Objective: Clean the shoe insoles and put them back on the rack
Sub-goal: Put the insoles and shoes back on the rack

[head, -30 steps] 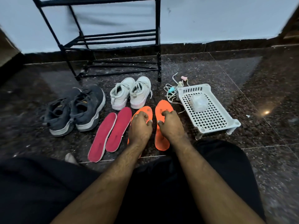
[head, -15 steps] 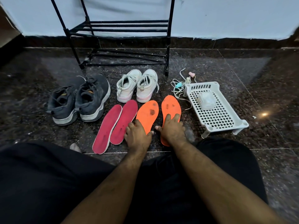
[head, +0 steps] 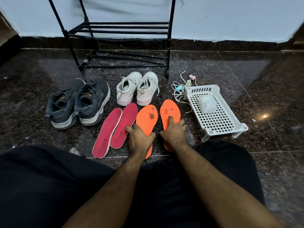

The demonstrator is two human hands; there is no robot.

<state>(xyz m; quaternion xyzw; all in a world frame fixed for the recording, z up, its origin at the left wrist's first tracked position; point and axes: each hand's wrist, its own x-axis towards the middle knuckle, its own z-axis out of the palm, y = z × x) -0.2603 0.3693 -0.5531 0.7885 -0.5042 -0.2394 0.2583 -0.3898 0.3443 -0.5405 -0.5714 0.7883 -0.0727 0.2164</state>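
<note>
- The person is sitting on the floor (head: 271, 79) facing the empty black rack (head: 126, 28), with everything spread out in front within arm's reach, likely so each insole can be dealt with in turn.
- Four insoles are lying flat in a row: two red insoles (head: 115, 129) on the left, then the left orange insole (head: 146, 119) and the right orange insole (head: 170, 111), both showing dark smudges.
- The left hand (head: 139, 139) is resting on the heel half of the left orange insole, fingers (head: 130, 129) spread, not curled round it.
- The right hand (head: 174, 132) is pressing on the right orange insole, fingers straight and pointing toward its toe.
- Nothing is being lifted; I'd guess the hands are only straightening the pair.
- The white basket (head: 230, 127) is standing just to the right, holding a pale packet, perhaps wipes.
</note>
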